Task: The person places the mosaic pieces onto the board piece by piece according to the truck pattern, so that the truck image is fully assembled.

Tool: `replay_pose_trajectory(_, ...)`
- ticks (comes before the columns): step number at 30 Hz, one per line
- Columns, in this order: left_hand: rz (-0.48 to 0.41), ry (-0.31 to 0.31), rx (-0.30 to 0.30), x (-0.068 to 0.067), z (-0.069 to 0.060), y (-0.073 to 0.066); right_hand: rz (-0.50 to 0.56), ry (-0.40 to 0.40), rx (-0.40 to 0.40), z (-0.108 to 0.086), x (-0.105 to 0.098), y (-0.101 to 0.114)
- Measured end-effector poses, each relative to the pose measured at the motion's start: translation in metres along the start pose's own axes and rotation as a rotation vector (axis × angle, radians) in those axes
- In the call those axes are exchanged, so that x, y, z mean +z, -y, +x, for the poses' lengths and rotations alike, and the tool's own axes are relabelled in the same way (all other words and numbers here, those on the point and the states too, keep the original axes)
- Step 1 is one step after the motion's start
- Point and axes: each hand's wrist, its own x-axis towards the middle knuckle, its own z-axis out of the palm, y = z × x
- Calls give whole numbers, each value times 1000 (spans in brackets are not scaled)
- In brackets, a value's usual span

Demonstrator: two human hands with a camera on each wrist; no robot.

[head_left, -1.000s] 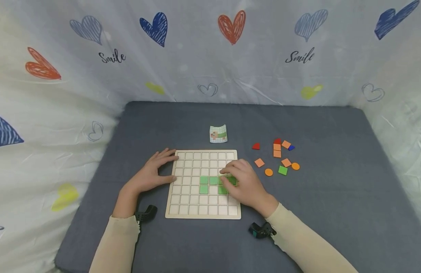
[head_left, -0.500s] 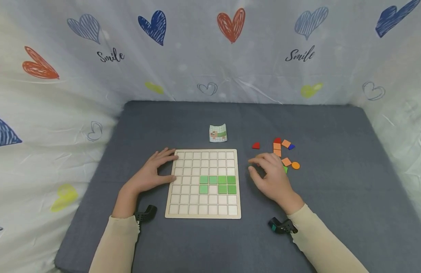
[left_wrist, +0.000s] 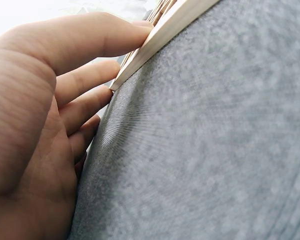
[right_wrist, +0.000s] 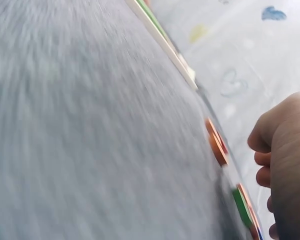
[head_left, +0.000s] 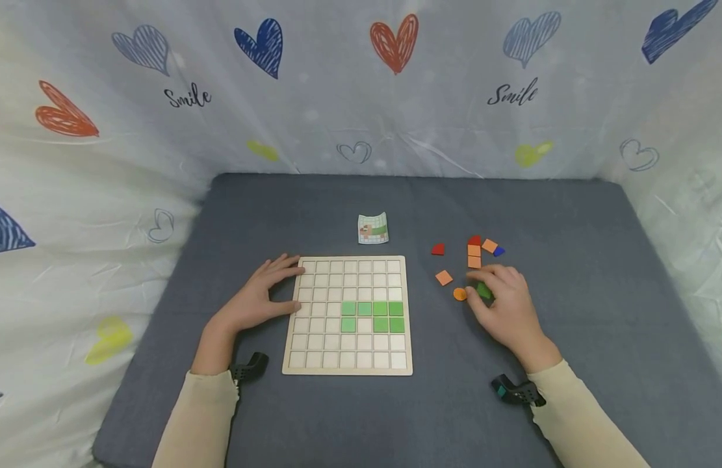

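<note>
A pale wooden grid board lies flat, with several green squares in its cells. My left hand rests at its left edge, thumb and fingertips touching the rim, fingers fairly straight; the left wrist view shows the thumb against the wooden side. To the right of the board, my right hand hovers above a loose green square, fingers loosely bent. In the right wrist view the green square lies on the cloth below the hand, apart from it.
Around the right hand lie orange squares, an orange disc, red pieces and a blue piece. A small printed pattern card sits behind the board. Grey cloth covers the table, with a printed curtain behind.
My right hand has left the board and moved right to above the loose pieces. A dark green square it covered now shows in the board. The left hand stays in place.
</note>
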Motion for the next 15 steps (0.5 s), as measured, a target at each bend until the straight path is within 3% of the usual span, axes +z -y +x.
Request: replay_pose_trajectory(15,-2,-8,9,0,-1,0,-125,72,31,-14,-21,-17)
